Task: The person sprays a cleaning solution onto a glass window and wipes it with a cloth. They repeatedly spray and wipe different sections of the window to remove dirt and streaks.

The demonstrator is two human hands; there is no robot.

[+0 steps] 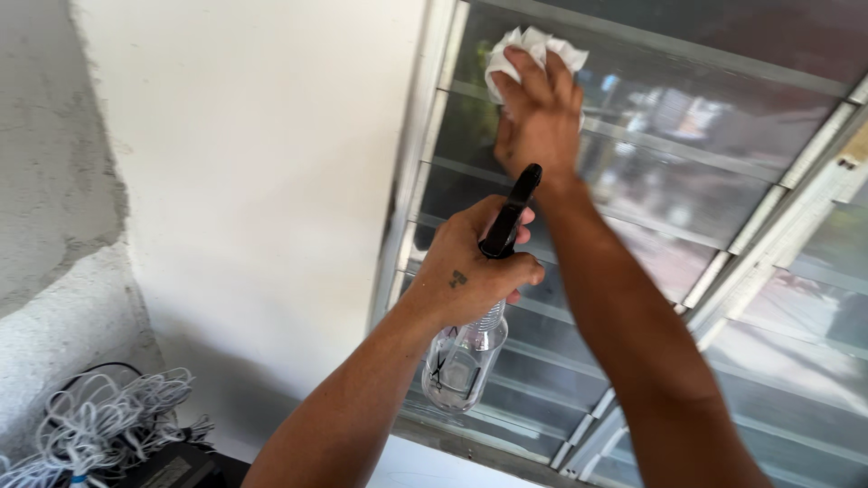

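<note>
- Risk first: the clear plastic spray bottle with a black trigger head (470,348) hangs by its neck at centre frame, so a loosened grip could drop it toward the sill.
- Hard pressure on the grey glass louvre window slats (687,181), upper right of the frame, might rattle or crack a pane, I'd judge.
- Left hand (475,271), centre frame, is clenched round the bottle's neck, fingers curled tight near the trigger.
- Right hand (538,117), upper centre, lies flattened, fingers spread, pressing a crumpled white paper towel (533,50) against the glass.
- A tangle of white cords (108,420) sits lower left, below the white wall (262,181).
</note>
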